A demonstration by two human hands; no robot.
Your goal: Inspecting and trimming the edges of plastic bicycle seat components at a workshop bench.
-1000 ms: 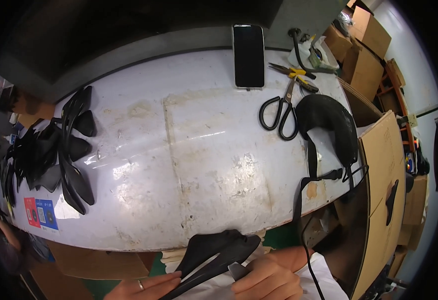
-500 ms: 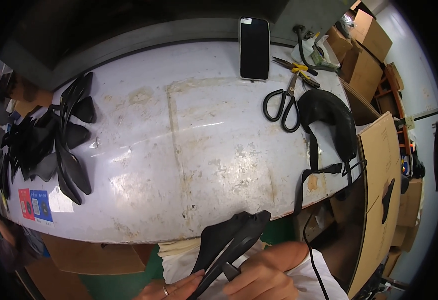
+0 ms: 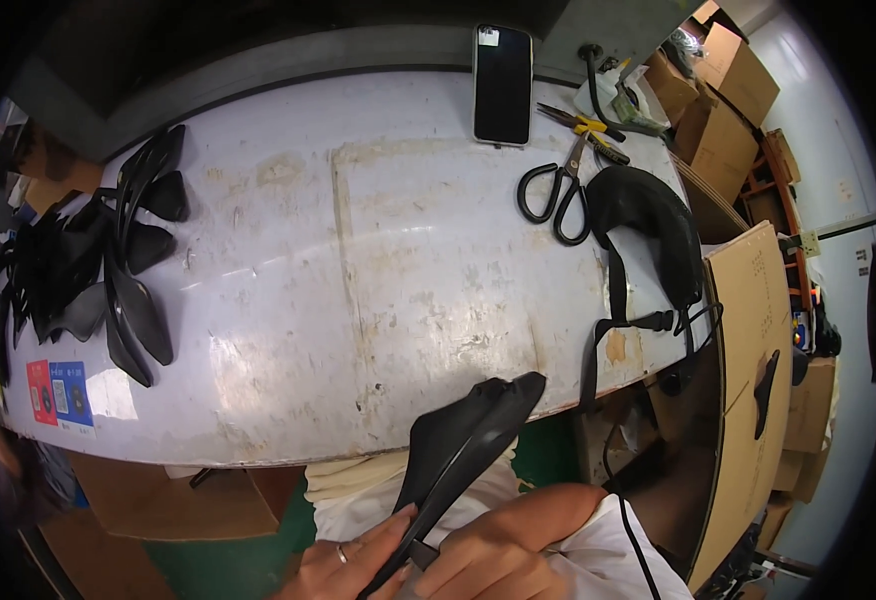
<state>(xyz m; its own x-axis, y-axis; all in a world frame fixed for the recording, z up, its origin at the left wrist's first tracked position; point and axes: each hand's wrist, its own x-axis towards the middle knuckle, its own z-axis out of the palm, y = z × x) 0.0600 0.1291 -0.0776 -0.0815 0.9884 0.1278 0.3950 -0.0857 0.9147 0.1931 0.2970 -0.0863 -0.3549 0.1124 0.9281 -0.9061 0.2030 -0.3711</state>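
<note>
A long black moulded piece, with a flared side and a seam running along it, slants over the table's near edge. My left hand, a ring on one finger, is closed on its lower end. Beside it, my right hand is closed around a small flat dark tool, whose tip is against the piece's lower edge. The rest of that tool is hidden in the fist, so its kind is unclear.
Similar black pieces are heaped at the table's left. On the right lie black-handled scissors, yellow-handled pliers, and a curved black padded item with straps. A phone stands at the back. Cardboard boxes flank the table.
The black piece and both hands have shifted slightly. The tool's tip has moved down and left along the piece, close to my left fingers. The whole view has tilted a little.
</note>
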